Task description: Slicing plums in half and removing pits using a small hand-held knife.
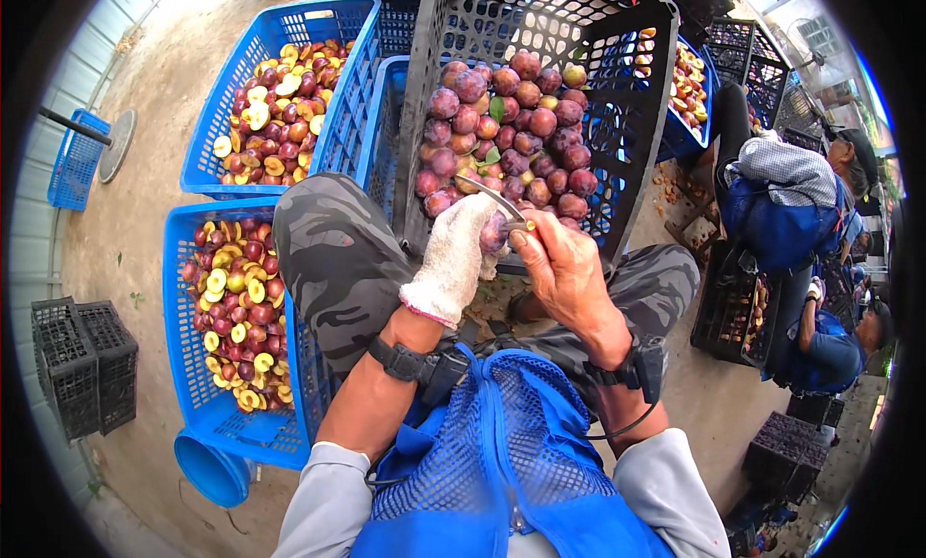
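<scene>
Gloved left hand (453,259) holds a plum (494,234) beside the knife (500,201) in the bare right hand (569,280).

The left fingers are closed round the fruit and the right fingers pinch the knife's handle; the curved blade crosses just by the plum, but I cannot tell whether it has bitten in. To cut well, I'd judge, keep the plum snug, tuck the gloved fingertips behind the edge, use short, steady strokes, and mind the bare thumb. The hands are at the near end of the black crate (641,143) of whole plums (542,122); to the left stand two blue baskets (241,440) of cut plums (237,280).
</scene>
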`<state>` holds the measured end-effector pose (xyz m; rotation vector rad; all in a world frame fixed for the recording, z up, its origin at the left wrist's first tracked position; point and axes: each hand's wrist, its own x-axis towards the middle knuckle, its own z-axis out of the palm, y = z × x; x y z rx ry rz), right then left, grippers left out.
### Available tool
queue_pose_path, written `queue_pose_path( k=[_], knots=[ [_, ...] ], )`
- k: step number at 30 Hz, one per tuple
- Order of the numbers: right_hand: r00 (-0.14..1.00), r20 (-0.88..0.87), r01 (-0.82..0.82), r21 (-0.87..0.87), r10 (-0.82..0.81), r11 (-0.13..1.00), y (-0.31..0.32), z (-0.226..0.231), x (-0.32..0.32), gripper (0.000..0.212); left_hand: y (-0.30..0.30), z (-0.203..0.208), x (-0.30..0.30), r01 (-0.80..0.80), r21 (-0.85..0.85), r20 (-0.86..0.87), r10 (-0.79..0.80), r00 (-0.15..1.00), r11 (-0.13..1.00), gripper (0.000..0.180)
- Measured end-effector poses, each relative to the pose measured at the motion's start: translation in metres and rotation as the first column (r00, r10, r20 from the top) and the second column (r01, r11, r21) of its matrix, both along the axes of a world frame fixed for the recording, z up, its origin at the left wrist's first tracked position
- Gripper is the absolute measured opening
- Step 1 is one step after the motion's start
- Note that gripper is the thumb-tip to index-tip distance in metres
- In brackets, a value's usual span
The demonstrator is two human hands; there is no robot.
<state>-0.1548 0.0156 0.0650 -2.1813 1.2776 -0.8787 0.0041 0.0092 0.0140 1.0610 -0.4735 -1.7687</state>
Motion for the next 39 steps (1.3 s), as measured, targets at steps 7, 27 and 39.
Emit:
queue_pose_path(
  k=[7, 27, 39],
  knots=[
    [0.993, 0.111, 0.032, 0.101, -0.043, 0.994, 0.010, -0.012, 0.005, 0.016, 0.001, -0.005, 0.004, 0.032, 0.002, -0.046, -0.032, 0.998, 0.999, 0.035],
    [0.998, -0.053, -0.021, 0.100, 0.026, 0.995, 0.019, -0.007, 0.000, 0.017, 0.013, 0.001, 0.001, 0.125, -0.048, -0.091, -0.129, 0.987, 0.991, 0.026],
    [0.969, -0.193, 0.120, -0.166, -0.151, 0.979, 0.031, -0.030, 0.014, 0.017, 0.004, -0.002, 0.000, 0.079, 0.221, -0.246, -0.023, 0.969, 0.972, 0.026]
  ],
)
